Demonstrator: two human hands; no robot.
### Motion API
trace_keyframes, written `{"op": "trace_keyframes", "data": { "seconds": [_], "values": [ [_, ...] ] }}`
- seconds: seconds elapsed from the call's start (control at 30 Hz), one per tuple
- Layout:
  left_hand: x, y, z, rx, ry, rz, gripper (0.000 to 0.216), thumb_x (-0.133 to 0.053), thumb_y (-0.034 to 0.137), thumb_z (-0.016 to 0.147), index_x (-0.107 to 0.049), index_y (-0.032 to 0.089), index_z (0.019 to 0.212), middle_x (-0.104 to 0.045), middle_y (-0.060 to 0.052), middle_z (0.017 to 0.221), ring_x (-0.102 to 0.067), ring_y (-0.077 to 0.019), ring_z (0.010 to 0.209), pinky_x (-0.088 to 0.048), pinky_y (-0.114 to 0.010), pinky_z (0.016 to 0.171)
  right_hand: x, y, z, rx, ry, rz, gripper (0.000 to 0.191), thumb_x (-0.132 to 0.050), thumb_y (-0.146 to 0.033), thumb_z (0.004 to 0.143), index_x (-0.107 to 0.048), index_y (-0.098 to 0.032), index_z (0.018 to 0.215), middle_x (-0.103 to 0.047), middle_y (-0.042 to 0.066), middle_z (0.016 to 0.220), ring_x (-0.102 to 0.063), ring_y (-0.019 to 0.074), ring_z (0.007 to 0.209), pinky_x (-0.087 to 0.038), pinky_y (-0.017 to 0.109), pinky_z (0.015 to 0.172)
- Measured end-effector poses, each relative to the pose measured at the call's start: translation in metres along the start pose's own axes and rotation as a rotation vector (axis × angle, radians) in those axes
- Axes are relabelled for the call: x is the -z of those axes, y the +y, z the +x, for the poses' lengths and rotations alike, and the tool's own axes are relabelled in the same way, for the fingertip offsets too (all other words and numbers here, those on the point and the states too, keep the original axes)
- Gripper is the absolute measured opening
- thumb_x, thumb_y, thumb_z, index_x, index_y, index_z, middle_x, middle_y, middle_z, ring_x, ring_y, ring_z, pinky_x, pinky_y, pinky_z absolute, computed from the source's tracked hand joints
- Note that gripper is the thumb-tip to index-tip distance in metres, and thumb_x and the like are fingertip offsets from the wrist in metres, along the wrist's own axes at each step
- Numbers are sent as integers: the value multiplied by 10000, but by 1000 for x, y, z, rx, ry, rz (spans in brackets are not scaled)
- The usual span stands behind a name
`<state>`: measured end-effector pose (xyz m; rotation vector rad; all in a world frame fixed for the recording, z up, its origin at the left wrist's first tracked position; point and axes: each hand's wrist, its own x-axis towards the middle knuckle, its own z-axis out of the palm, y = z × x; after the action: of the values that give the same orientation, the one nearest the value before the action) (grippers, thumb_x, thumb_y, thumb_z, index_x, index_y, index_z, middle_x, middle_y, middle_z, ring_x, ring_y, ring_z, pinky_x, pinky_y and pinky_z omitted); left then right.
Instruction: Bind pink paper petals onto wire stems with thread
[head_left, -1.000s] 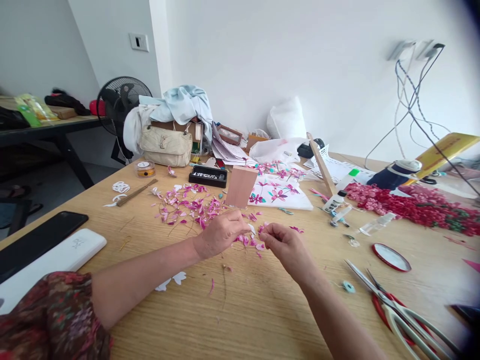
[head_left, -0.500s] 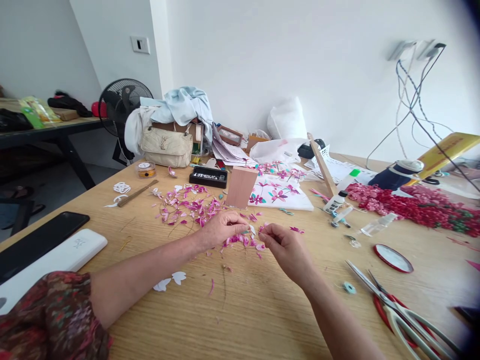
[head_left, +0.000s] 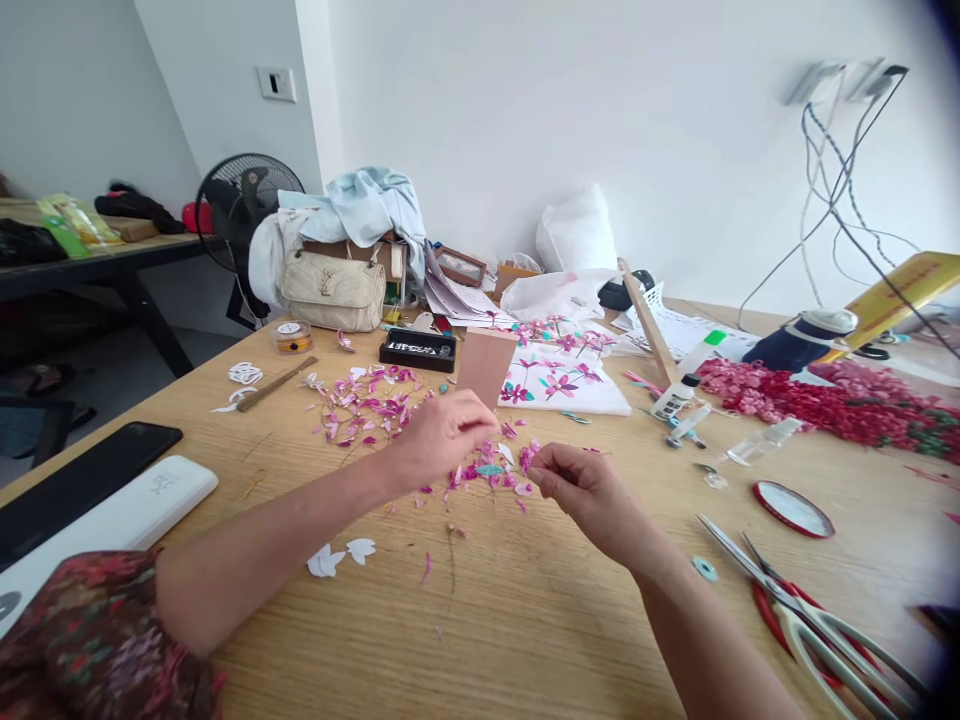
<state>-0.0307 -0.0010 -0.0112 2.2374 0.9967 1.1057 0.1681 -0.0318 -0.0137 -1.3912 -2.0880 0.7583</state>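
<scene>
My left hand (head_left: pixel 442 437) is raised a little above the pink petals, its fingers bent and drawn together; whatever may be between them is hidden. Just below its fingertips lies a turquoise leaf (head_left: pixel 490 470), with a white petal (head_left: pixel 506 455) beside it. My right hand (head_left: pixel 581 492) is closed in a pinch at the right edge of the petals. A small pink flower piece (head_left: pixel 529 456) shows at its fingertips. Loose pink petals with thin stems (head_left: pixel 367 410) spread across the table behind my left hand.
An upright wooden block (head_left: pixel 486 365) stands behind my hands, near a white pad with pink flowers (head_left: pixel 559 385). Scissors (head_left: pixel 787 600), a turquoise spool (head_left: pixel 705 568) and a red-rimmed round dish (head_left: pixel 793 509) lie right. White petals (head_left: pixel 326 562) and a power bank (head_left: pixel 112 520) lie left.
My left hand has lifted up and to the left, uncovering the turquoise leaf. My right hand has shifted slightly right, with pink petals now showing at its fingertips. The view has moved slightly.
</scene>
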Motion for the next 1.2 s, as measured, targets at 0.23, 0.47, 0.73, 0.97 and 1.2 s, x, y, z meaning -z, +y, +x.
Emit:
{"op": "trace_keyframes", "data": {
  "seconds": [0.23,0.47,0.73,0.97,1.2],
  "values": [
    [-20,13,2,-72,-252,-162,90,-569,227,769,-617,156,795,-600,-41,827,-549,-145,811,-419,-236,701,-2,-9,0,44,48,-101,218,-459,-281,788,-498,-182,598,-463,-30,505,-391,102,484,-274,217,461],
    [-27,1,4,153,-302,-422,100,-569,115,718,-642,149,777,-575,11,664,-513,-101,640,-382,-207,601,2,-8,-2,49,60,-120,220,-459,-290,800,-538,-178,627,-470,-31,509,-381,97,480,-274,214,461],
    [-27,1,3,267,-266,-526,80,-622,190,696,-686,144,705,-568,4,621,-483,-92,598,-352,-199,554,-4,-5,0,46,84,16,267,-477,-345,793,-513,-174,591,-446,-26,513,-362,96,487,-272,212,447],
    [-24,3,-1,507,-145,-846,135,-696,248,633,-664,130,689,-595,-4,648,-493,-77,569,-346,-197,524,-4,-6,0,-115,126,448,350,-494,-444,779,-530,-164,985,-369,-77,458,-357,87,415,-291,207,403],
    [-21,10,-1,628,-37,-1136,189,-735,253,594,-625,118,668,-569,4,585,-503,-68,503,-353,-180,445,-19,-6,4,-84,-35,566,379,-560,-421,727,-547,-181,1019,-584,32,735,-537,123,574,-367,205,423]
  ]
}}
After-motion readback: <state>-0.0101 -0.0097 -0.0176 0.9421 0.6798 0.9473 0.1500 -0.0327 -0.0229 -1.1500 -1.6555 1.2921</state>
